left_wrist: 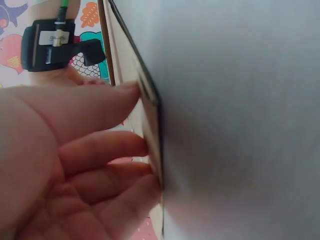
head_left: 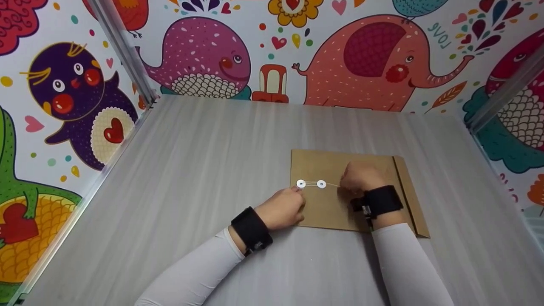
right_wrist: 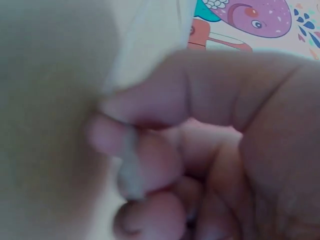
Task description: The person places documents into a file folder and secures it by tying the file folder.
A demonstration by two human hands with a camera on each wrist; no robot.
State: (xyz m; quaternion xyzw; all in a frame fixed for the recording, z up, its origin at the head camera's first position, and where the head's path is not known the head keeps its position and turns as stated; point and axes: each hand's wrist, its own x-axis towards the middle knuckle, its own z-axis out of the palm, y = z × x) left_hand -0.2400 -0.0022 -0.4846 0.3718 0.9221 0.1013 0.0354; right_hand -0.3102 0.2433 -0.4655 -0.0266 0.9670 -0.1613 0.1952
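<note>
A brown kraft envelope [head_left: 327,212] lies flat on the table, with a folded strip [head_left: 410,195] along its right side. Two white paper buttons, a left one [head_left: 301,183] and a right one [head_left: 321,184], sit near its left edge, with thin string [head_left: 311,184] running between them. From the right button the string [head_left: 333,185] stretches rightward to my right hand [head_left: 362,176], which pinches it between thumb and curled fingertips. My left hand [head_left: 284,207] rests at the envelope's left edge, thumb and fingertips touching it just below the left button.
The grey table [head_left: 204,161] has an illustrated wall panel [head_left: 276,55] behind it and more at both sides. A metal rail [head_left: 80,212] runs along the left side. Black straps with small cameras are on both wrists, including the left strap [head_left: 250,229].
</note>
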